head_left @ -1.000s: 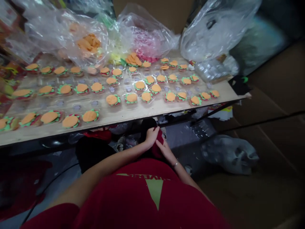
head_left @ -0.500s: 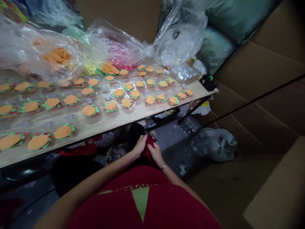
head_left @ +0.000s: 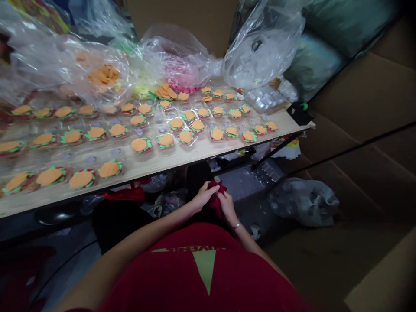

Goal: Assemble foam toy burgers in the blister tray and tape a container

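Observation:
Low in front of my body, beside the table edge, both hands grip a bunched dark red cloth point(head_left: 216, 203). My left hand point(head_left: 203, 195) pinches it from the left, thumb laid over the top. My right hand point(head_left: 227, 207), with a bracelet at the wrist, has its fingers closed on the right side. Whether the cloth is a separate piece or the hem of my red shirt point(head_left: 175, 277), I cannot tell. Above the hands, the wooden table point(head_left: 156, 164) carries rows of burger-shaped pieces point(head_left: 166, 140) with orange tops and green frills, many in clear plastic packs.
At the table's back lie clear bags with orange pieces point(head_left: 104, 76) and pink pieces point(head_left: 182, 69). A stack of clear trays point(head_left: 264, 99) sits near the right end. A grey plastic bag point(head_left: 302, 201) rests on the floor, beside cardboard boxes point(head_left: 364, 130).
The view has swung left, so everything appears further right. Both hands stay on the red cloth; my left thumb now lies across its top and more of the cloth shows.

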The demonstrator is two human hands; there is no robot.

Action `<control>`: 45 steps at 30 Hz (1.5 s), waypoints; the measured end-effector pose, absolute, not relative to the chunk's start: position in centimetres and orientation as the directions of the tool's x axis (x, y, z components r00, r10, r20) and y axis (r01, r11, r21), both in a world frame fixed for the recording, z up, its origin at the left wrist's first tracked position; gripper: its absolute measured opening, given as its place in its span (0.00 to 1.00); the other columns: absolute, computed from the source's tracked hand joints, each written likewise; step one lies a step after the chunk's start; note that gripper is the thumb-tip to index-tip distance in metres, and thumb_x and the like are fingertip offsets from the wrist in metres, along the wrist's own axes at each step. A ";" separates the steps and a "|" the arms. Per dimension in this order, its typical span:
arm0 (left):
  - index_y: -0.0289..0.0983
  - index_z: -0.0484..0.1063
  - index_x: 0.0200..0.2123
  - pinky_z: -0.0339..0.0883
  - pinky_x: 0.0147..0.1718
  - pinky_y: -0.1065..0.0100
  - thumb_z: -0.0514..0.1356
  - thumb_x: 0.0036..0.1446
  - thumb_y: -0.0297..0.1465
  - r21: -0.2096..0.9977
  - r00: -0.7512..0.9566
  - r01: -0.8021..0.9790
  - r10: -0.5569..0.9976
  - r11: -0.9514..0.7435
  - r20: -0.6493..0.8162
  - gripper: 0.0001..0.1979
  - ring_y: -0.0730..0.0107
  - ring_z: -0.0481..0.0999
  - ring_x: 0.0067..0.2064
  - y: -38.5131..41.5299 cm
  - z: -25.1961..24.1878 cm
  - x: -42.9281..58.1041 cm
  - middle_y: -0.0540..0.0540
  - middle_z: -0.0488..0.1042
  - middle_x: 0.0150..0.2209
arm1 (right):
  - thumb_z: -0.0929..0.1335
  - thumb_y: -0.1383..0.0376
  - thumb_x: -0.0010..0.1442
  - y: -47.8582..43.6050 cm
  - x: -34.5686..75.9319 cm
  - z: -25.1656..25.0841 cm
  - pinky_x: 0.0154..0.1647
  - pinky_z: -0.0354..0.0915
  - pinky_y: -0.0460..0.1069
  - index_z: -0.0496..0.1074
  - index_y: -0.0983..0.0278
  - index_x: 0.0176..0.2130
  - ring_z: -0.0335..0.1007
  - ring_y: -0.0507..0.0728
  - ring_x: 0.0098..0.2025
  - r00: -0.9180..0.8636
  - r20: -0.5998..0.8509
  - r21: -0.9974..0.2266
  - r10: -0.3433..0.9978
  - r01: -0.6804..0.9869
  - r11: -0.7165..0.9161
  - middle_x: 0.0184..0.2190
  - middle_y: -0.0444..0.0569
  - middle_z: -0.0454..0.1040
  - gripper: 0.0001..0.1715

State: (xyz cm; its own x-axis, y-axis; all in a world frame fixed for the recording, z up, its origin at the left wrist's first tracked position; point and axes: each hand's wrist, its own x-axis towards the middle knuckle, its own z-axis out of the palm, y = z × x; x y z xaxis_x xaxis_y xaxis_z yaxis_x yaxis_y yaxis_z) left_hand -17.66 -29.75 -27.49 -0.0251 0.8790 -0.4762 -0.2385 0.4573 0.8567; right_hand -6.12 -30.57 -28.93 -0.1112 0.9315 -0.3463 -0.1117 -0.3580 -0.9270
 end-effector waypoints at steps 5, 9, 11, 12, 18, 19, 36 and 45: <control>0.35 0.70 0.41 0.65 0.42 0.66 0.64 0.49 0.37 0.854 -0.080 -0.264 0.873 0.448 -0.482 0.18 0.64 0.73 0.40 -30.4 -27.0 -19.3 0.43 0.75 0.39 | 0.69 0.54 0.50 -30.6 -7.6 -28.6 0.29 0.60 0.45 0.74 0.67 0.34 0.63 0.51 0.27 -0.147 -0.355 -0.924 0.923 -0.097 -0.370 0.27 0.45 0.73 0.19; 0.35 0.71 0.40 0.65 0.42 0.66 0.65 0.47 0.39 0.851 -0.122 -0.309 0.869 0.425 -0.479 0.18 0.65 0.73 0.40 -30.5 -27.0 -21.0 0.43 0.75 0.39 | 0.68 0.54 0.52 -30.2 -9.3 -28.3 0.31 0.61 0.45 0.75 0.67 0.35 0.64 0.51 0.29 -0.205 -0.307 -0.945 0.929 -0.048 -0.323 0.29 0.46 0.75 0.19; 0.35 0.71 0.40 0.66 0.41 0.66 0.65 0.46 0.40 0.842 -0.122 -0.332 0.866 0.424 -0.485 0.20 0.65 0.73 0.39 -30.2 -27.3 -21.6 0.43 0.75 0.39 | 0.68 0.55 0.52 -29.9 -9.9 -28.2 0.33 0.62 0.46 0.75 0.68 0.36 0.65 0.52 0.30 -0.208 -0.289 -0.953 0.934 -0.029 -0.302 0.30 0.47 0.75 0.19; 0.35 0.71 0.40 0.66 0.40 0.66 0.65 0.46 0.41 0.837 -0.119 -0.342 0.864 0.427 -0.489 0.21 0.64 0.74 0.39 -30.1 -27.4 -21.8 0.43 0.75 0.39 | 0.68 0.55 0.52 -29.7 -10.1 -28.2 0.34 0.62 0.46 0.75 0.68 0.36 0.66 0.52 0.31 -0.205 -0.289 -0.954 0.935 -0.020 -0.299 0.30 0.47 0.75 0.19; 0.34 0.72 0.38 0.65 0.38 0.66 0.67 0.44 0.42 0.827 -0.127 -0.364 0.857 0.428 -0.499 0.21 0.65 0.73 0.37 -29.2 -27.9 -22.4 0.43 0.75 0.37 | 0.67 0.55 0.53 -28.9 -10.5 -28.5 0.32 0.62 0.46 0.75 0.69 0.34 0.64 0.52 0.29 -0.205 -0.312 -0.949 0.927 0.021 -0.315 0.29 0.47 0.74 0.18; 0.34 0.72 0.38 0.65 0.38 0.67 0.67 0.44 0.41 0.827 -0.127 -0.366 0.858 0.426 -0.498 0.21 0.65 0.73 0.37 -29.2 -27.9 -22.5 0.43 0.75 0.37 | 0.67 0.56 0.53 -28.8 -10.6 -28.6 0.33 0.62 0.46 0.75 0.68 0.35 0.64 0.52 0.30 -0.209 -0.300 -0.953 0.931 0.027 -0.301 0.30 0.47 0.75 0.18; 0.34 0.72 0.40 0.65 0.44 0.65 0.66 0.45 0.39 0.855 -0.158 -0.349 0.875 0.384 -0.458 0.20 0.62 0.73 0.42 -30.2 -26.9 -23.6 0.42 0.76 0.39 | 0.67 0.56 0.55 -29.6 -11.4 -27.4 0.34 0.62 0.47 0.75 0.68 0.34 0.65 0.53 0.31 -0.266 -0.218 -0.976 0.939 0.037 -0.216 0.30 0.47 0.75 0.17; 0.34 0.72 0.41 0.65 0.45 0.65 0.65 0.47 0.38 0.872 -0.140 -0.354 0.903 0.338 -0.407 0.19 0.63 0.73 0.42 -31.4 -26.9 -23.1 0.42 0.76 0.40 | 0.66 0.57 0.57 -30.9 -11.0 -26.8 0.38 0.64 0.48 0.75 0.68 0.37 0.67 0.54 0.33 -0.265 -0.184 -0.983 0.946 0.061 -0.175 0.33 0.49 0.76 0.18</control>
State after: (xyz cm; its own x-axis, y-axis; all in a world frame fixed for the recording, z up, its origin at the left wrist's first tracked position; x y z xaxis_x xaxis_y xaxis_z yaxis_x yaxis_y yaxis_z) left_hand -23.13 -31.40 -26.93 -0.1401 0.9027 -0.4069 -0.3536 0.3382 0.8721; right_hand -10.97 -30.92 -26.82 -0.2649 0.9465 -0.1845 0.0608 -0.1746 -0.9828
